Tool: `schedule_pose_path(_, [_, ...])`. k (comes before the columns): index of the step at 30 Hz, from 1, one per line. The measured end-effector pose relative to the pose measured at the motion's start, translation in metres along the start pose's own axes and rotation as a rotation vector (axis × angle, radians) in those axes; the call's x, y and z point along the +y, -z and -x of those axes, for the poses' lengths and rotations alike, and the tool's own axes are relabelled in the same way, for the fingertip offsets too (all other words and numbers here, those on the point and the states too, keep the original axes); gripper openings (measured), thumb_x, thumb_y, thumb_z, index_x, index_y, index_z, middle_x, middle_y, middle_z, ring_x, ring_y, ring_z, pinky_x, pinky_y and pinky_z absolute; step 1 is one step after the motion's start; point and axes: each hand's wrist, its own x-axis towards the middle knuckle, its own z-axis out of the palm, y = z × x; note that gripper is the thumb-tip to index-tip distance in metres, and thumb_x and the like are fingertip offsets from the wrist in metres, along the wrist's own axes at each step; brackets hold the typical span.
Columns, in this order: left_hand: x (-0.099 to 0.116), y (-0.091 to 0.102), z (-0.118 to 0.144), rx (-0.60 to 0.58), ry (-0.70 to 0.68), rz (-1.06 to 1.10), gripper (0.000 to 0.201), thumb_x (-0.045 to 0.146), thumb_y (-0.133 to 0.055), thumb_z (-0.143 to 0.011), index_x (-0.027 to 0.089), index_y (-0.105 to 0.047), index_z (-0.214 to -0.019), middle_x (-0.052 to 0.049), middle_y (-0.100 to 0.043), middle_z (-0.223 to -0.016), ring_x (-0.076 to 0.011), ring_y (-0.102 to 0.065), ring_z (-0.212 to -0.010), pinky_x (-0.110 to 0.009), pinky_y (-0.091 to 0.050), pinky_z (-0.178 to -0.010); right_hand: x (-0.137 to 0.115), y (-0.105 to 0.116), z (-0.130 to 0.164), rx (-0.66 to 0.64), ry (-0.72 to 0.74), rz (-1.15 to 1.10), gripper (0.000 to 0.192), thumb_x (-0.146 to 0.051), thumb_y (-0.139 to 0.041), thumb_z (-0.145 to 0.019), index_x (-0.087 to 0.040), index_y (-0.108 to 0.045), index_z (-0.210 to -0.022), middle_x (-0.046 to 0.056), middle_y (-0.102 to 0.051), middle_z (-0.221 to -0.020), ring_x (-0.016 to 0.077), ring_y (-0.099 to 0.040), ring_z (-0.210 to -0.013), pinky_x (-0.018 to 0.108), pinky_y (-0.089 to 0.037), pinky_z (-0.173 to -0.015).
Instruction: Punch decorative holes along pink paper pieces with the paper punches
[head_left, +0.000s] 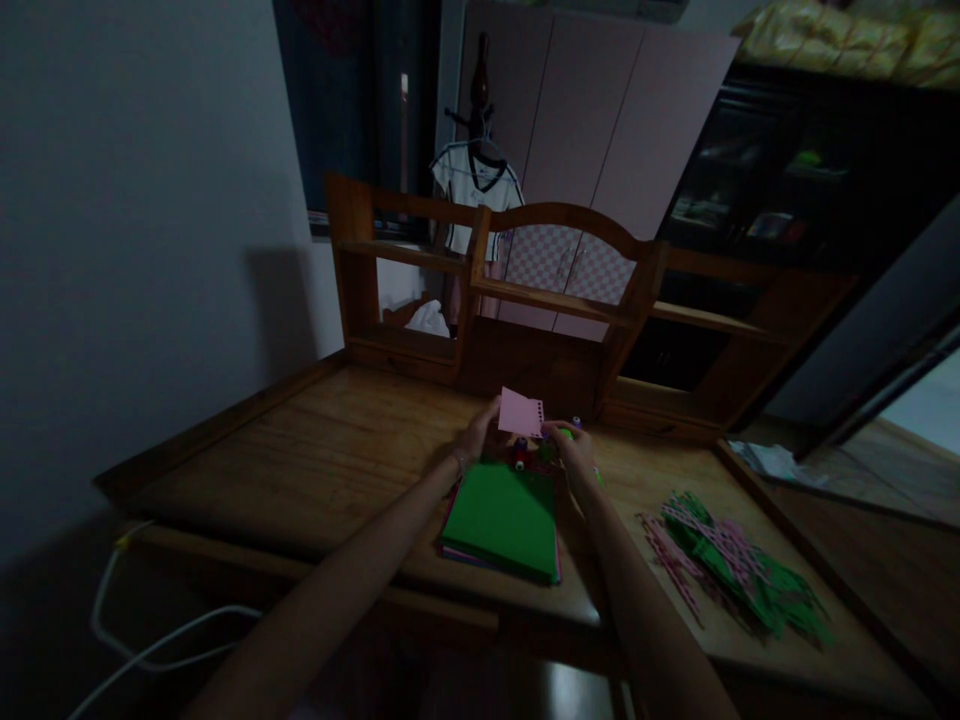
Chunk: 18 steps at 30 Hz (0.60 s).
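While pinched between left hand (477,432) and right hand (576,452), pink paper (520,412) above.

Pretty dim shot overall, colours muddy and a bit grainy. Brightest bit is the floor (930,410) at the far right edge. The wall (135,250) is grey with a soft shadow beside the shelf (420,260). Straight lines bend and lean toward the edges.

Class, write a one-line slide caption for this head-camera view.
Both hands, left hand and right hand, hold a pink punched paper above a green paper stack on a wooden desk.
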Motion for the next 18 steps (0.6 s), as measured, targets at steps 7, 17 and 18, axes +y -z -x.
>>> schedule_pose_path(7, [0.008,0.001,0.001,-0.055,0.011,0.102,0.043,0.049,-0.042,-0.077,0.012,-0.063,-0.084,-0.003,-0.058,-0.057,-0.0112,-0.048,-0.045,-0.022,-0.036,-0.043,-0.005,-0.005,0.007,-0.134,-0.059,-0.184,0.032,-0.043,-0.066,-0.063,-0.015,-0.069,-0.079,-0.004,-0.049,-0.045,0.009,-0.04,-0.039,0.021,-0.022,-0.038])
schedule_pose_path(17, [-0.005,-0.015,0.0,-0.057,-0.29,-0.358,0.035,0.043,-0.067,-0.071,0.012,-0.064,-0.088,-0.006,-0.066,-0.088,-0.0142,-0.061,-0.077,-0.023,-0.046,-0.069,-0.009,-0.006,0.01,-0.158,-0.015,-0.078,0.036,-0.049,-0.065,-0.065,-0.016,-0.069,-0.08,-0.001,-0.057,-0.052,0.0098,-0.042,-0.04,0.021,-0.027,-0.039])
schedule_pose_path(18, [-0.004,-0.015,0.0,-0.055,-0.287,-0.349,0.037,0.045,-0.067,-0.072,0.012,-0.064,-0.088,-0.007,-0.066,-0.087,-0.0138,-0.061,-0.075,-0.023,-0.046,-0.068,-0.008,-0.006,0.01,-0.153,-0.002,-0.067,0.037,-0.049,-0.065,-0.065,-0.016,-0.069,-0.08,0.0,-0.06,-0.055,0.0102,-0.044,-0.042,0.022,-0.029,-0.04])
